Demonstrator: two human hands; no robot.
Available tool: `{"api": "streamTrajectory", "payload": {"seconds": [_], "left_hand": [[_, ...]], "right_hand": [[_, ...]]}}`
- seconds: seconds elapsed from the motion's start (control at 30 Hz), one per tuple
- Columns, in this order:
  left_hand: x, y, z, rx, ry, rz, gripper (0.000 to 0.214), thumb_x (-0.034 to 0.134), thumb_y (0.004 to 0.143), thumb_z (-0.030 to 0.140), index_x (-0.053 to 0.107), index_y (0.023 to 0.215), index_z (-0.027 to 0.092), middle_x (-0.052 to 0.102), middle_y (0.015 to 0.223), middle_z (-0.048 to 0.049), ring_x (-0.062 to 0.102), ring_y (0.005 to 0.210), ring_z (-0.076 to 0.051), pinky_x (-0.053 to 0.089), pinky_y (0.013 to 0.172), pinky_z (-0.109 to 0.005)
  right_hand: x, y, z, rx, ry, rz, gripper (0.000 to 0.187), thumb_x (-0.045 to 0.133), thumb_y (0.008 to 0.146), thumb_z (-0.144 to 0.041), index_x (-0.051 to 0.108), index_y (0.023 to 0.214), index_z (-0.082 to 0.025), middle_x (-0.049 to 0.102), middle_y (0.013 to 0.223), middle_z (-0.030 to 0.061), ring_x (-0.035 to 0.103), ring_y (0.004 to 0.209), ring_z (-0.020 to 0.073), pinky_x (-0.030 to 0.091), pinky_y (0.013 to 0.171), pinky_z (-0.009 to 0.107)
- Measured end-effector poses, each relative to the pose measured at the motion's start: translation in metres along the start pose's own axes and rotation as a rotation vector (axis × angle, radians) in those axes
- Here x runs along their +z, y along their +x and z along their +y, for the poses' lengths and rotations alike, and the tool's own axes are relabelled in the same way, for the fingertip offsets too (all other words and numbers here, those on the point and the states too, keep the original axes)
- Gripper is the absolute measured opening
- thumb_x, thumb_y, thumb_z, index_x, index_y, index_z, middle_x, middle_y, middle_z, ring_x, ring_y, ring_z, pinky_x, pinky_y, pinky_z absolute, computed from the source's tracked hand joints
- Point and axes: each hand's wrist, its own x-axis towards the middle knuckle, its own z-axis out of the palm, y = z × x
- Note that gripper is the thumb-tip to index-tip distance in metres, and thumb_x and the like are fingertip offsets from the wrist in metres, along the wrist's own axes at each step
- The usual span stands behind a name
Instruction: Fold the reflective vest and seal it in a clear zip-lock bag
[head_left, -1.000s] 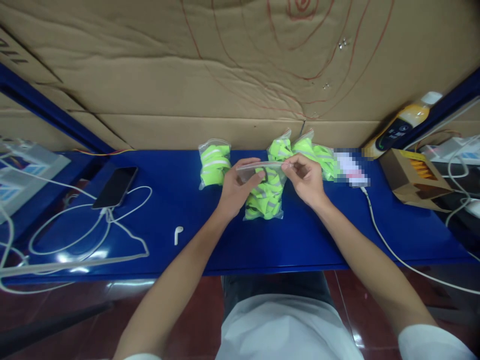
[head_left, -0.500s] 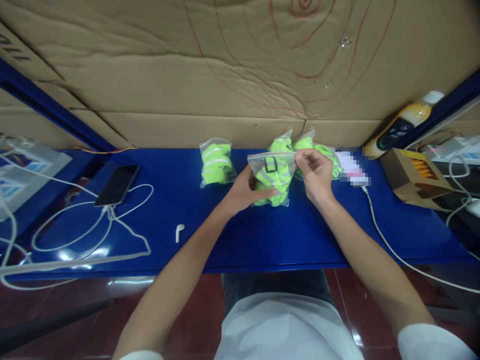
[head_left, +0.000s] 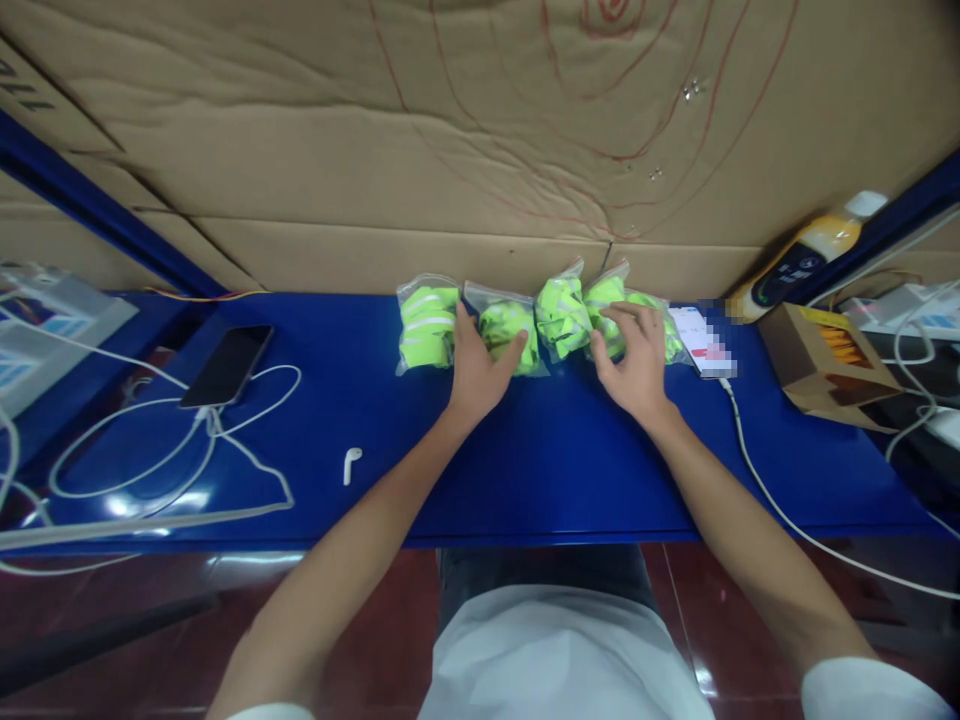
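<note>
Several clear zip bags stuffed with neon-yellow reflective straps stand in a row against the cardboard at the back of the blue shelf. My left hand (head_left: 480, 372) is at one strap bag (head_left: 510, 325), thumb and fingers spread across its front; whether it still touches the bag is hard to tell. To the left stands another strap bag (head_left: 427, 325), partly behind my left fingers. My right hand (head_left: 634, 362) is open, with bent, parted fingers in front of the right-hand bags, which it partly hides. A middle strap bag (head_left: 562, 312) sits between my hands.
On the blue shelf (head_left: 525, 470) lie a white earbud (head_left: 351, 465), a dark phone (head_left: 227, 366) with looped white cables and a lit phone (head_left: 703, 342) on a cable. A juice bottle (head_left: 810, 258) and an open cardboard box (head_left: 814, 375) stand at right. Power strips flank both ends.
The bag held between both hands has moved back and down into the row beside the leftmost bag. My right hand has let go of its top edge, and my left fingers have spread.
</note>
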Motion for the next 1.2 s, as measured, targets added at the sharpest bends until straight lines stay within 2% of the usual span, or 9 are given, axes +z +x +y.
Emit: {"api": "streamTrajectory", "payload": {"seconds": [0.1,0.27,0.43,0.63,0.77,0.9,0.97,1.07,1.2], "left_hand": [[0.016,0.014,-0.005,0.193,0.066,-0.009,0.099,0.077,0.088,0.061,0.03,0.162,0.014,0.036,0.165,-0.0292,0.031,0.158,-0.042,0.026,0.13,-0.059],[0.03,0.04,-0.014,0.234,0.167,-0.076,0.072,0.054,0.099,0.062,0.052,0.146,0.007,0.054,0.149,-0.0313,0.044,0.149,-0.044,0.03,0.127,-0.061],[-0.002,0.05,0.012,0.39,0.347,0.035,0.062,0.074,0.086,0.057,0.065,0.133,0.016,0.05,0.159,-0.0227,0.025,0.159,-0.047,0.016,0.132,-0.063],[-0.07,0.068,0.021,-0.039,0.784,0.173,0.07,0.071,0.084,0.063,0.065,0.122,0.005,0.061,0.132,-0.0388,0.045,0.136,-0.064,0.031,0.108,-0.085],[-0.083,0.078,-0.007,-0.296,0.747,0.027,0.08,0.077,0.073,0.076,0.066,0.111,0.007,0.066,0.123,-0.0406,0.059,0.123,-0.062,0.046,0.098,-0.075],[-0.088,0.085,-0.017,-0.431,0.577,-0.009,0.062,0.088,0.064,0.064,0.066,0.096,0.015,0.073,0.108,-0.0275,0.069,0.112,-0.052,0.054,0.095,-0.063],[-0.089,0.084,-0.012,-0.318,0.485,0.085,0.065,0.092,0.062,0.054,0.064,0.105,0.015,0.072,0.113,-0.0233,0.069,0.115,-0.047,0.054,0.1,-0.058],[-0.079,0.074,0.002,0.072,0.26,0.224,0.086,0.095,0.062,0.049,0.053,0.13,0.015,0.065,0.131,-0.0204,0.065,0.125,-0.04,0.052,0.109,-0.052],[-0.042,0.041,0.022,0.489,-0.047,0.02,0.102,0.098,0.063,0.055,0.043,0.143,0.023,0.056,0.145,-0.0157,0.059,0.135,-0.035,0.051,0.112,-0.045]], "right_hand": [[0.01,-0.005,0.004,-0.023,-0.069,-0.095,0.032,0.061,0.099,-0.038,0.072,0.125,-0.022,0.07,0.134,0.0134,0.057,0.13,0.0368,0.046,0.109,0.057],[0.011,-0.007,0.002,-0.014,-0.061,-0.115,0.035,0.059,0.099,-0.036,0.07,0.13,-0.022,0.07,0.137,0.013,0.055,0.133,0.0366,0.045,0.109,0.057],[0.009,-0.007,0.001,-0.009,-0.048,-0.108,0.034,0.061,0.098,-0.034,0.07,0.129,-0.023,0.071,0.136,0.0123,0.055,0.132,0.0373,0.046,0.108,0.058],[0.01,-0.007,0.0,-0.004,-0.046,-0.118,0.034,0.061,0.099,-0.034,0.07,0.129,-0.021,0.07,0.137,0.013,0.054,0.133,0.0379,0.045,0.109,0.058],[0.012,-0.009,-0.003,0.001,-0.065,-0.107,0.034,0.061,0.098,-0.034,0.07,0.129,-0.022,0.069,0.136,0.014,0.053,0.133,0.0384,0.044,0.109,0.06],[0.011,-0.01,-0.008,-0.012,-0.09,-0.058,0.033,0.062,0.097,-0.033,0.069,0.127,-0.023,0.065,0.139,0.0153,0.05,0.137,0.0397,0.042,0.114,0.063],[0.007,-0.01,-0.014,-0.033,-0.082,0.0,0.031,0.063,0.097,-0.032,0.07,0.126,-0.024,0.063,0.142,0.015,0.05,0.138,0.04,0.042,0.115,0.063],[0.001,-0.012,-0.029,-0.085,0.029,0.046,0.033,0.065,0.096,-0.029,0.068,0.129,-0.025,0.063,0.141,0.0144,0.055,0.13,0.0381,0.046,0.11,0.061],[0.0,-0.016,-0.049,-0.068,0.389,-0.002,0.048,0.064,0.1,-0.034,0.054,0.146,-0.026,0.066,0.131,0.0142,0.066,0.109,0.0305,0.057,0.097,0.053]]}}
